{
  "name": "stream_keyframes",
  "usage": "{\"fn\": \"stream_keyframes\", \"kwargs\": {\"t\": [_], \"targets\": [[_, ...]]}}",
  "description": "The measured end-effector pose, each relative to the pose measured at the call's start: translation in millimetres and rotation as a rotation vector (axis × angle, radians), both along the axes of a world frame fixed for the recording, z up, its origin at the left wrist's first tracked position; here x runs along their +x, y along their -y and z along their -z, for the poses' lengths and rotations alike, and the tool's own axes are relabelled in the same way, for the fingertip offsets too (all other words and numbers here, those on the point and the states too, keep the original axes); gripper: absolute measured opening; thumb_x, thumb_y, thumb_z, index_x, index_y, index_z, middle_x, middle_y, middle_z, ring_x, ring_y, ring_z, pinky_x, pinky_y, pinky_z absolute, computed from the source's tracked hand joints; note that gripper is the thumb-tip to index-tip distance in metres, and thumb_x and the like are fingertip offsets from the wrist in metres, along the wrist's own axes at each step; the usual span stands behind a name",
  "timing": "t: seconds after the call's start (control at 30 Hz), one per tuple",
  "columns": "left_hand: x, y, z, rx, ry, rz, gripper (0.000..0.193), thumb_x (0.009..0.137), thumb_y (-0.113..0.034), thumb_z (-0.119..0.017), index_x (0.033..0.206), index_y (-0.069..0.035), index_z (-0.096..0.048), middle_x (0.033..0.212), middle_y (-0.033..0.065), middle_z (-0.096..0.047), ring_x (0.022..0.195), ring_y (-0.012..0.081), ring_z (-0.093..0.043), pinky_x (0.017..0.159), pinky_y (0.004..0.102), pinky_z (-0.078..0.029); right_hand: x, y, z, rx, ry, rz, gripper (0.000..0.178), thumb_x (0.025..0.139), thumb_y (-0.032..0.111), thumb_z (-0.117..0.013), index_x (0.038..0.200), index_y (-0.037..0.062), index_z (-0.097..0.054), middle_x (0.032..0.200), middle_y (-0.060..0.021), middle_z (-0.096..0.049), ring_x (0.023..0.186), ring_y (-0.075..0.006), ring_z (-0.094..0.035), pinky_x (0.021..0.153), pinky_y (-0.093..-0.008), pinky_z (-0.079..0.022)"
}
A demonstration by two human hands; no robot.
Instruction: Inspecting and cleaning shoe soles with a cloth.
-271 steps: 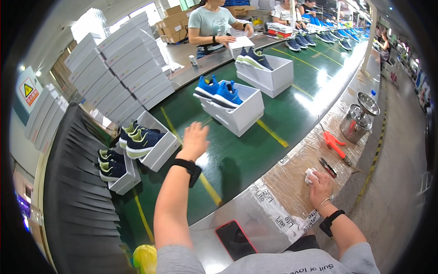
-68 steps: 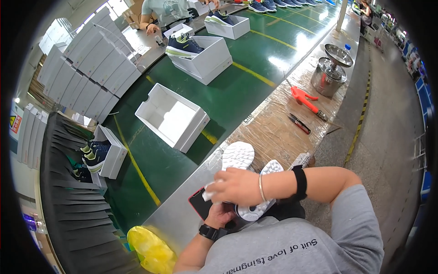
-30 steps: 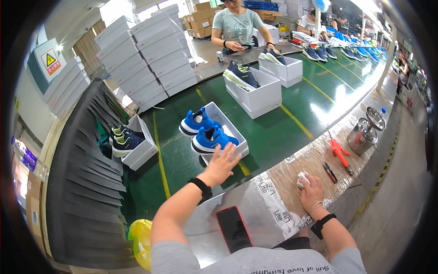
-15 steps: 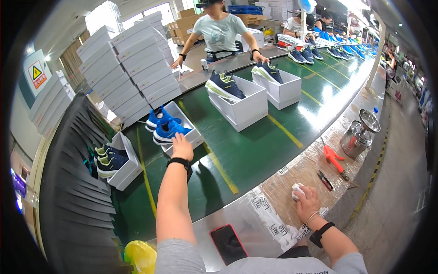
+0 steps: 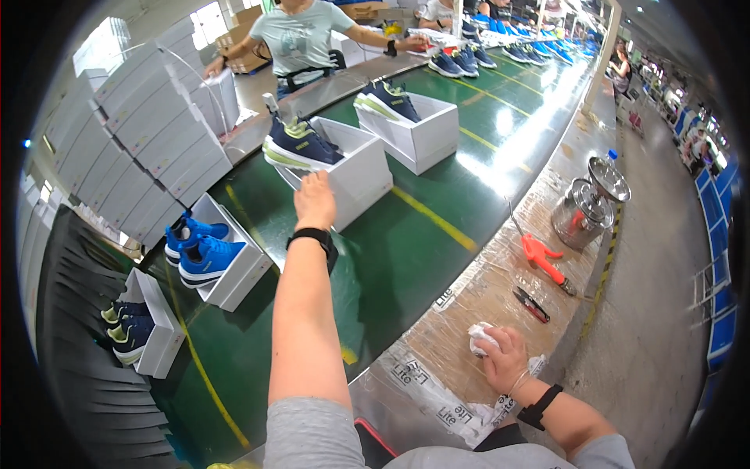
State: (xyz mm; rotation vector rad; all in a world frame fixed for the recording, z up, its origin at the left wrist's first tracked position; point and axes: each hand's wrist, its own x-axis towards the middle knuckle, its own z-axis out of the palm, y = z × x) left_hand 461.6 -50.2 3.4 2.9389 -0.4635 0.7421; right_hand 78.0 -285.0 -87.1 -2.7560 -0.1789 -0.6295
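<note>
My left hand (image 5: pixel 315 202) reaches over the belt, fingers curled together at the near left corner of a white shoe box (image 5: pixel 366 184). Navy sneakers with lime soles (image 5: pixel 301 146) lie tilted in that box, toes over its left end. My right hand (image 5: pixel 505 359) rests on the bench, closed round a crumpled white cloth (image 5: pixel 482 341). To the left, another white shoe box (image 5: pixel 238 273) bears a pair of bright blue sneakers (image 5: pixel 207 258). Farther left is a shoe box (image 5: pixel 162 344) with dark navy sneakers (image 5: pixel 129 332). Behind the held box stands one more shoe box (image 5: pixel 422 141) with navy sneakers (image 5: pixel 388 102).
A co-worker (image 5: pixel 301 39) stands across the green belt (image 5: pixel 406 258), beside stacked white boxes (image 5: pixel 133 133). On the bench lie an orange-handled air gun (image 5: pixel 543 258) and thread snips (image 5: pixel 531 305), near a metal pot (image 5: pixel 582 215). Dark strip curtains (image 5: pixel 86 313) hang left.
My left hand has gone from the blue sneakers' box to the box with navy sneakers. The whole view has shifted. Across the belt, the co-worker's hand has left the rear box.
</note>
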Motion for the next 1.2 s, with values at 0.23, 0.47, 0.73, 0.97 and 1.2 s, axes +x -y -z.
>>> {"fn": "stream_keyframes", "kwargs": {"t": [0.23, 0.47, 0.73, 0.97, 1.2], "targets": [[4, -6, -21, -0.051, -0.19, 0.02, 0.034, 0.074, -0.016, -0.068, 0.101, -0.004, -0.05, 0.102, 0.0161, -0.059, 0.102, 0.0329, -0.054, 0.085, 0.0416, -0.046, 0, 3, 0, 0.011, -0.004, 0.01, 0.043, 0.063, 0.005, -0.061, 0.104, 0.0176, -0.06, 0.116, -0.0042, -0.05, 0.106, -0.0287, -0.043, 0.088, -0.041, -0.037], [-46, -14, -28, -0.038, -0.259, 0.151, 0.038, 0.073, -0.019, -0.069, 0.104, -0.005, -0.051, 0.099, 0.0187, -0.061, 0.097, 0.0355, -0.057, 0.082, 0.0441, -0.046, -2, 6, 2, 0.026, 0.001, 0.009, 0.042, 0.064, 0.005, -0.062, 0.104, 0.0184, -0.059, 0.118, -0.0037, -0.05, 0.106, -0.0282, -0.042, 0.089, -0.0411, -0.036], [-56, -30, -52, -0.104, -0.118, 0.194, 0.032, 0.07, -0.017, -0.07, 0.093, -0.002, -0.053, 0.09, 0.0194, -0.061, 0.091, 0.0365, -0.058, 0.077, 0.0423, -0.046, -5, 5, 1, 0.039, -0.016, 0.016, 0.042, 0.064, 0.007, -0.061, 0.104, 0.0189, -0.059, 0.119, -0.003, -0.049, 0.107, -0.0276, -0.042, 0.089, -0.0427, -0.035], [-39, -44, 28, -0.068, -0.112, 0.034, 0.03, 0.073, -0.013, -0.068, 0.094, -0.005, -0.049, 0.093, 0.015, -0.059, 0.095, 0.0342, -0.055, 0.078, 0.043, -0.047, -3, 3, 2, 0.039, -0.006, 0.011, 0.042, 0.064, 0.006, -0.061, 0.103, 0.0195, -0.06, 0.119, -0.002, -0.05, 0.105, -0.027, -0.043, 0.087, -0.0416, -0.036], [-52, -47, 31, -0.073, -0.115, 0.05, 0.024, 0.075, -0.012, -0.064, 0.092, -0.005, -0.048, 0.091, 0.0164, -0.058, 0.091, 0.0355, -0.055, 0.077, 0.0448, -0.047, -2, 2, 1, 0.027, 0.005, -0.003, 0.043, 0.063, 0.006, -0.061, 0.103, 0.0186, -0.06, 0.119, -0.0027, -0.049, 0.107, -0.0277, -0.043, 0.088, -0.0412, -0.037]]}}
